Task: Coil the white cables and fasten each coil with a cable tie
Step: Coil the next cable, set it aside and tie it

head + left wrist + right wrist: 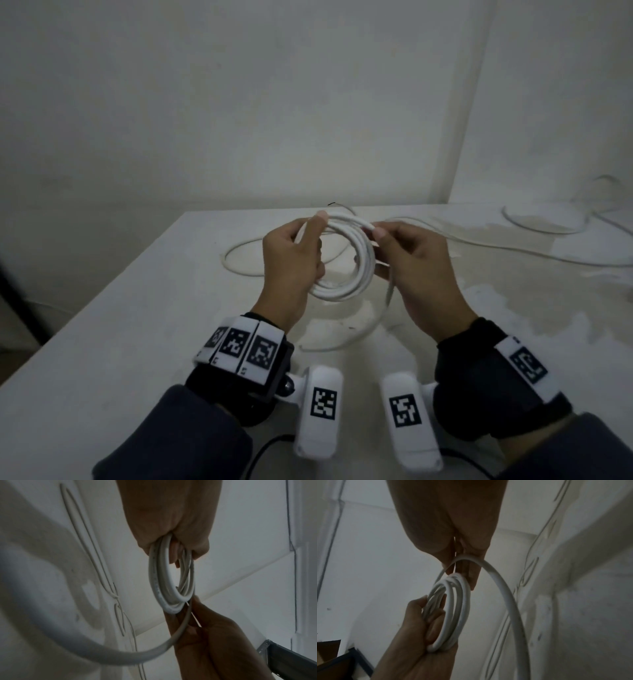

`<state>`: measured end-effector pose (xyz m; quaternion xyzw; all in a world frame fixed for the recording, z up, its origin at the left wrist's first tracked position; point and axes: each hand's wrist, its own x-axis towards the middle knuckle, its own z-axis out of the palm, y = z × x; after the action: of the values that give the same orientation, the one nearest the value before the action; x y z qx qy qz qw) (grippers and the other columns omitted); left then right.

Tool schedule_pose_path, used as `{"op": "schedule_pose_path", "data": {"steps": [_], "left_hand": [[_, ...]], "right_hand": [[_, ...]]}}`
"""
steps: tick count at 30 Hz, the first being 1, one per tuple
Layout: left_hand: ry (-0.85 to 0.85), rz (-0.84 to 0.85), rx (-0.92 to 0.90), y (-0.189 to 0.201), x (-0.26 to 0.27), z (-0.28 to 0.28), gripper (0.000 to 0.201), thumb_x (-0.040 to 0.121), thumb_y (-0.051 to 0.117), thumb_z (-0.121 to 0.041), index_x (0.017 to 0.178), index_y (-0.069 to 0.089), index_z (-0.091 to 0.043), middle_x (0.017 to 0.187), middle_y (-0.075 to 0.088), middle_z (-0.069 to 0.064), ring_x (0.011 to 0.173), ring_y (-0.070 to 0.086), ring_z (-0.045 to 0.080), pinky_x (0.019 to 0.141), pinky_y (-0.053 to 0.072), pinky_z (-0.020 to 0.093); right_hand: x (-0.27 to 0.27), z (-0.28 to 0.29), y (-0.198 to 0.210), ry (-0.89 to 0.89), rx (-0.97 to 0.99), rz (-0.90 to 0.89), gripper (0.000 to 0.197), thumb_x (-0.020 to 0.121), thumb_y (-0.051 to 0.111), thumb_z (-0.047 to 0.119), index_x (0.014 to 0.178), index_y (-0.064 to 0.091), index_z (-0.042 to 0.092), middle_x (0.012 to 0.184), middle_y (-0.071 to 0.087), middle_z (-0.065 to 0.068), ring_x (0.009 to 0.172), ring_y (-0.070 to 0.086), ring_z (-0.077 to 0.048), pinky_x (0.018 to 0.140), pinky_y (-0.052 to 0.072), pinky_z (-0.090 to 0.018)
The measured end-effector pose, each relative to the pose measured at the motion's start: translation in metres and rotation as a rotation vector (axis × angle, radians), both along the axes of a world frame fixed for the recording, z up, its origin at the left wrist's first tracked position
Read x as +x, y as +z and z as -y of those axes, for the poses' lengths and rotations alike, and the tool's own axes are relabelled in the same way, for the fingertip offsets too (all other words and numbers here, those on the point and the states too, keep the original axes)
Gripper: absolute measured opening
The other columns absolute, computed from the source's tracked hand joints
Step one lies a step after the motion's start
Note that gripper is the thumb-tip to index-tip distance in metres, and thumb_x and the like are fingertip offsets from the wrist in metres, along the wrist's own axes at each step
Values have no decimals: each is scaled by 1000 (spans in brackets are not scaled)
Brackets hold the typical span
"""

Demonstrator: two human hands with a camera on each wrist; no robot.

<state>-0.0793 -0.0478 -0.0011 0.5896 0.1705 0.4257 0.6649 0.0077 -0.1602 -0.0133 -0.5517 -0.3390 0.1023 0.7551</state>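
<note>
A white cable coil point(366, 263) of several turns hangs between both hands above the white table point(120, 342). My left hand point(301, 246) grips its left side, fingers curled through the ring point(157, 585) and the index finger laid over the top. My right hand point(394, 246) pinches a thin pale cable tie point(390, 284) at the coil's upper right; the strip hangs down below the fingers point(454, 561). One loose strand of the same cable point(505, 595) arcs off the coil point(458, 608) past the right hand down to the table.
More white cable lies loose on the table: a loop behind the left hand point(239, 253), a long run to the right point(513, 250) and a ring at the far right point(541, 222). Walls close the back and right. A dark metal frame point(283, 655) stands beyond the table.
</note>
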Motion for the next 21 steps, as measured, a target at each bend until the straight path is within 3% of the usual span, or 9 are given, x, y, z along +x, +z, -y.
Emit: {"op": "schedule_pose_path", "data": {"steps": [2,4,6,8,11,15,18,21], "left_hand": [[0,30,-79,-2,0,2,42,94,58,-18,54,47,-16,43,27,-7,36,20,8,37,21,18],[5,37,-114,-5,0,4,37,95,57,-19,61,45,-13,43,26,-6,37,19,9,36,21,18],[10,35,-131,-6,2,6,34,95,57,-20,63,47,-13,43,26,-7,37,19,9,36,20,18],[19,25,-140,-9,3,10,34,95,57,-21,63,49,-13,43,27,-7,37,20,8,36,21,18],[36,3,-146,-12,4,13,38,95,56,-24,60,45,-15,45,26,-6,37,22,8,36,24,18],[54,5,-160,-13,5,13,36,95,56,-25,63,45,-15,48,27,-5,40,20,10,38,20,20],[34,5,-160,-14,5,15,35,96,55,-24,63,44,-15,48,27,-5,41,19,10,41,18,24],[27,4,-139,-14,5,18,36,96,55,-24,62,46,-15,47,27,-6,41,19,10,42,17,25]], "right_hand": [[-5,-2,-3,83,38,-138,13,93,56,3,92,69,0,90,71,-18,83,68,-27,84,57,-42],[-6,-3,-3,176,113,-318,9,90,57,-1,92,65,-4,94,68,-22,84,67,-28,89,55,-43],[-7,-1,-3,308,169,-483,17,88,56,1,104,59,-5,105,63,-27,94,65,-32,90,56,-39],[-7,2,-4,452,169,-596,29,86,56,7,114,55,2,110,63,-23,102,65,-31,92,54,-39],[-7,4,-3,611,140,-711,25,86,53,16,110,53,12,90,66,-13,83,68,-24,93,51,-42],[-13,-1,-2,664,121,-692,11,80,50,19,90,49,14,60,49,-5,51,45,-16,74,43,-32],[-13,-3,-2,655,120,-677,14,76,44,19,82,52,9,52,35,-2,46,34,-14,67,38,-29],[-9,-1,-2,695,68,-673,27,75,41,22,83,58,4,47,35,0,43,35,-13,67,35,-29]]}}
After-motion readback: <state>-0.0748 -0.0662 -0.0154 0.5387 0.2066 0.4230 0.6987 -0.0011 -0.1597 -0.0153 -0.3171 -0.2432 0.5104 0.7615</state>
